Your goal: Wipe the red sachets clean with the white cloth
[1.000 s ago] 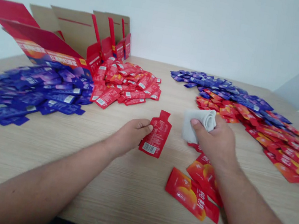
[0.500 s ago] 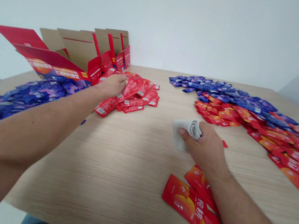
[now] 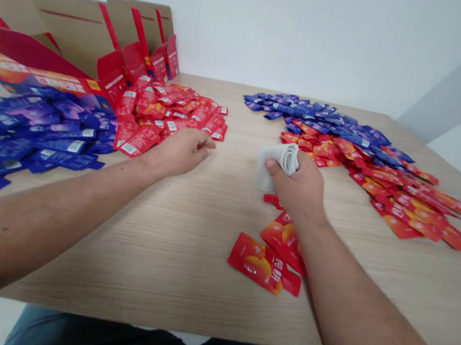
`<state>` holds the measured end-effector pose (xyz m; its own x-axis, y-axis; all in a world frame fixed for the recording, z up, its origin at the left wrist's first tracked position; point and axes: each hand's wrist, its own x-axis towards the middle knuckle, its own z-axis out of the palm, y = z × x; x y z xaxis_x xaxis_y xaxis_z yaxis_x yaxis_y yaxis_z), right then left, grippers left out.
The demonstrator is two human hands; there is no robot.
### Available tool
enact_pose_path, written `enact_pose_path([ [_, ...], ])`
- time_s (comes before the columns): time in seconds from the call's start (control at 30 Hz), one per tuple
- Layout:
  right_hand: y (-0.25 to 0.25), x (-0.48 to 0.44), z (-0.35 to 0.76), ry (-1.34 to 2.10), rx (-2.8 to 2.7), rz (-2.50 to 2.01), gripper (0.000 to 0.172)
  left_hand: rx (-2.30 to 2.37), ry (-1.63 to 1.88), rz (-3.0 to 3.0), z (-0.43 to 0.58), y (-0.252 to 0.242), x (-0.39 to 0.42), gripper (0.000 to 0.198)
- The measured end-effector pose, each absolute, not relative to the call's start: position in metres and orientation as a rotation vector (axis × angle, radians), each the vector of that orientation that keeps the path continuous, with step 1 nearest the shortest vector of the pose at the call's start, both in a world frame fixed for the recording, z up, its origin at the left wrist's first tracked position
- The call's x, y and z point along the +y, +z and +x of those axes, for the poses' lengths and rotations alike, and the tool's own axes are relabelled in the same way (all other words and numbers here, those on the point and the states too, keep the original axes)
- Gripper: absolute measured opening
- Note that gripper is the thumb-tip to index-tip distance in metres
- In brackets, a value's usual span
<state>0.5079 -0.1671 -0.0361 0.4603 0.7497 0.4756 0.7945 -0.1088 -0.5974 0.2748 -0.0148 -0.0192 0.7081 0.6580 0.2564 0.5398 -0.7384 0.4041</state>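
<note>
My right hand [image 3: 301, 188] is closed round a folded, rolled grey-white cloth [image 3: 273, 168], thumb on top, above the right part of the table. Below it lie loose red-orange sachets [image 3: 255, 260], partly covered by my right forearm. My left hand [image 3: 185, 151] is over the table, just in front of a pile of red sachets [image 3: 180, 103]. Its fingers are curled together, and nothing shows in them; their underside is hidden. Left of that forearm spreads a heap of blue-purple sachets [image 3: 41, 130].
Several open red cardboard boxes [image 3: 72, 29] stand in a row at the back left. At the back right lies a long bank of blue sachets [image 3: 312, 112], with red-orange sachets [image 3: 412, 201] in front of it. The wooden table [image 3: 141, 276] ends near my lap.
My left hand has come off the red sachet pile, towards me and to the right. My right hand still grips the cloth. The view has shifted, showing more of the table's front edge.
</note>
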Motion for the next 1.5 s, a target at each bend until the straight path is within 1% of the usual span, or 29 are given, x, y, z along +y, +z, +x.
enact_pose_path([
  [0.1,-0.039,-0.165,0.511,-0.103,-1.293,-1.83,0.034,0.735,0.335,2.543,0.284,-0.024,-0.081,0.024],
  [0.17,-0.041,-0.163,0.512,-0.118,-1.301,-1.82,0.032,0.487,0.223,2.578,0.289,-0.026,-0.12,0.025],
  [0.23,-0.042,-0.162,0.513,-0.123,-1.314,-1.811,0.031,0.313,0.133,2.625,0.295,-0.029,-0.149,0.031],
  [0.3,-0.043,-0.161,0.514,-0.128,-1.322,-1.802,0.031,0.218,0.074,2.693,0.302,-0.034,-0.166,0.042],
  [0.43,-0.044,-0.161,0.514,-0.141,-1.327,-1.809,0.03,0.232,-0.02,2.818,0.317,-0.044,-0.18,0.055],
  [0.57,-0.044,-0.161,0.513,-0.147,-1.335,-1.826,0.03,0.33,-0.146,2.768,0.321,-0.043,-0.181,0.067],
  [0.63,-0.043,-0.161,0.512,-0.135,-1.339,-1.828,0.031,0.312,-0.177,2.68,0.317,-0.041,-0.179,0.061],
  [0.77,-0.042,-0.162,0.51,-0.111,-1.349,-1.832,0.031,0.337,-0.154,2.583,0.302,-0.037,-0.174,0.023],
  [0.8,-0.041,-0.162,0.509,-0.109,-1.356,-1.833,0.031,0.367,-0.146,2.581,0.298,-0.036,-0.174,0.02],
  [0.9,-0.042,-0.162,0.507,-0.113,-1.37,-1.84,0.03,0.456,-0.186,2.595,0.289,-0.034,-0.171,0.028],
  [1.0,-0.043,-0.162,0.507,-0.11,-1.359,-1.843,0.03,0.553,-0.263,2.56,0.282,-0.03,-0.163,0.028],
  [1.07,-0.043,-0.161,0.508,-0.078,-1.332,-1.83,0.03,0.669,-0.219,2.489,0.279,-0.026,-0.15,0.025],
  [1.13,-0.042,-0.161,0.512,-0.028,-1.291,-1.792,0.031,0.847,-0.093,2.376,0.276,-0.023,-0.132,0.023],
  [1.27,-0.038,-0.162,0.519,0.048,-1.177,-1.694,0.036,1.13,0.315,2.02,0.277,-0.034,-0.101,0.02],
  [1.37,-0.036,-0.164,0.516,0.124,-1.172,-1.631,0.038,1.09,0.603,1.616,0.282,-0.055,-0.092,0.019],
  [1.43,-0.034,-0.168,0.507,0.186,-1.244,-1.621,0.037,1.019,0.657,1.445,0.284,-0.066,-0.092,0.017],
  [1.5,-0.032,-0.172,0.495,0.244,-1.339,-1.67,0.035,0.958,0.654,1.403,0.284,-0.073,-0.094,0.017],
])
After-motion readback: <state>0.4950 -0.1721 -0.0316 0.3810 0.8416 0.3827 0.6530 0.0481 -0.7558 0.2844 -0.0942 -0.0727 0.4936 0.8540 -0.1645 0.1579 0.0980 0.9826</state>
